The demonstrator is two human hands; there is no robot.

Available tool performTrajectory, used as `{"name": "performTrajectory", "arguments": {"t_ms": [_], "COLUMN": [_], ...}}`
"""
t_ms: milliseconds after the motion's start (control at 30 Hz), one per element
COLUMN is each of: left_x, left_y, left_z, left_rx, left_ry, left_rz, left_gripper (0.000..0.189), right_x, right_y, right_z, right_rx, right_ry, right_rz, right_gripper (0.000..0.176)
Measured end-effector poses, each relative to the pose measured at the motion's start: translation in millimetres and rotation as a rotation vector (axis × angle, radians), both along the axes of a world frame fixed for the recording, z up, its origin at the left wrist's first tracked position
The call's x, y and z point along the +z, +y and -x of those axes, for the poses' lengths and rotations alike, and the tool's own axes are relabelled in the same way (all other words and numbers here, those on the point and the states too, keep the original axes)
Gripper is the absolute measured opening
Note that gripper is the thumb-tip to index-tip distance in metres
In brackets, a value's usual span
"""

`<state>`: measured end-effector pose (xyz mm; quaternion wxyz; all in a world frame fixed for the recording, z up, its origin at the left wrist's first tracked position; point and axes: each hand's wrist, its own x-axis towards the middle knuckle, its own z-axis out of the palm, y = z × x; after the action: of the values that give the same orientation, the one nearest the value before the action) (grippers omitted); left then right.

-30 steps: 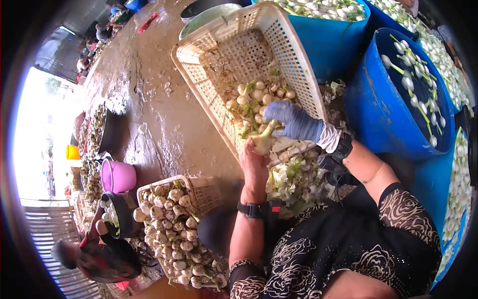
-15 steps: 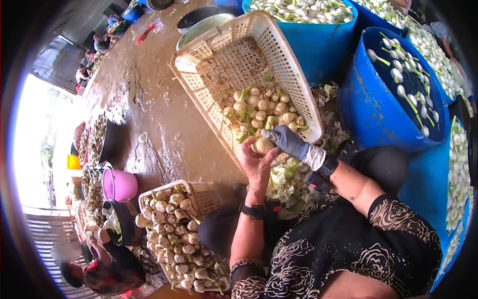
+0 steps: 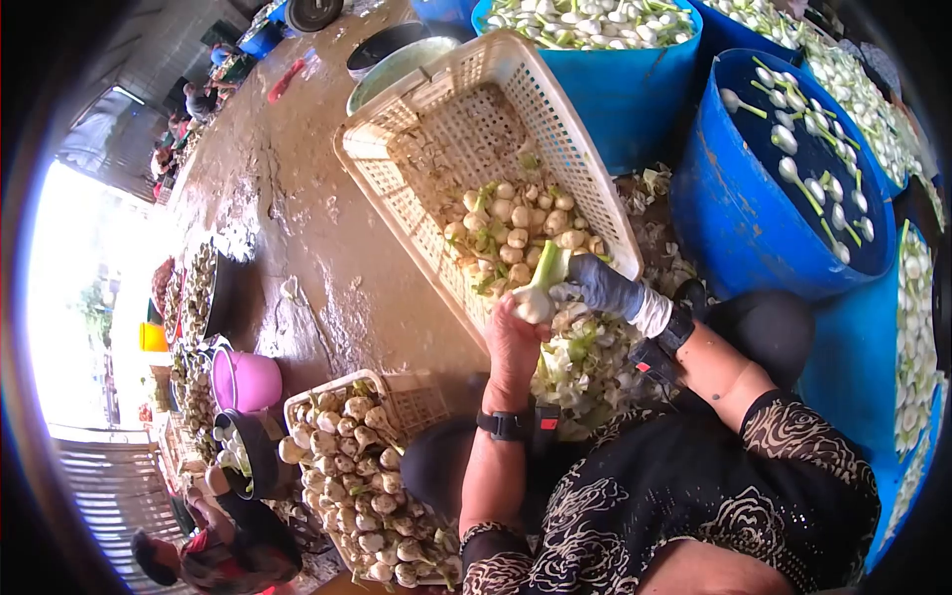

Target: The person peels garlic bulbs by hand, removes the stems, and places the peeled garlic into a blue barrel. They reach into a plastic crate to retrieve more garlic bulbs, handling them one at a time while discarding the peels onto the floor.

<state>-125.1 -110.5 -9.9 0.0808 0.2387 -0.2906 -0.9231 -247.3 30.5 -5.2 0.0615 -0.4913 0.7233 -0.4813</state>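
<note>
A white garlic bulb (image 3: 535, 304) with a thick green stem stands tilted up between my hands, over the near edge of the large crate. My bare left hand (image 3: 514, 342) is closed around its lower side. My right hand (image 3: 607, 292), in a grey-blue glove, has its fingers bent against the bulb and stem, pinching a pale strip of outer skin (image 3: 562, 264). The cream crate (image 3: 585, 149) beyond holds a heap of brownish unpeeled bulbs (image 3: 516, 223). Beneath my hands lies a pile of peeled-off skins (image 3: 585, 362).
A second crate (image 3: 416, 402) full of bulbs stands at lower left, beside a pink bucket (image 3: 248, 381). On the right are blue tubs (image 3: 729, 218) with white bulbs in water. Another person (image 3: 228, 540) sits at lower left. Wet floor (image 3: 278, 218) stretches behind.
The bulb has turned, its green stem now upright, and it looks whiter. My right hand has moved slightly right and down, with a strip of skin coming away from the stem.
</note>
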Motion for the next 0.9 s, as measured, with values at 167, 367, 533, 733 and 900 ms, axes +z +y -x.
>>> {"name": "performTrajectory", "arguments": {"t_ms": [167,367,533,733,900], "left_x": [4,9,7,16,20], "left_y": [16,0,7,8,12], "left_z": [4,1,4,4,1], "left_rx": [-0.048,-0.322,-0.122,0.068,-0.050], "left_ry": [0.025,0.068,-0.017,-0.030,0.078], "left_rz": [0.728,0.044,0.313,0.643,0.428], "left_gripper": [0.067,0.069,0.056,0.048,0.049], "right_x": [-9,-4,-8,-14,3], "right_y": [-19,-16,-18,-21,-17], "right_z": [-17,-15,-13,-11,6], "right_rx": [-0.036,-0.084,-0.201,-0.166,-0.460], "right_ry": [-0.830,-0.815,-0.689,-0.580,-0.311], "right_rz": [0.302,0.257,0.279,0.331,0.129], "right_gripper": [0.024,0.017,0.017,0.022,0.026]}}
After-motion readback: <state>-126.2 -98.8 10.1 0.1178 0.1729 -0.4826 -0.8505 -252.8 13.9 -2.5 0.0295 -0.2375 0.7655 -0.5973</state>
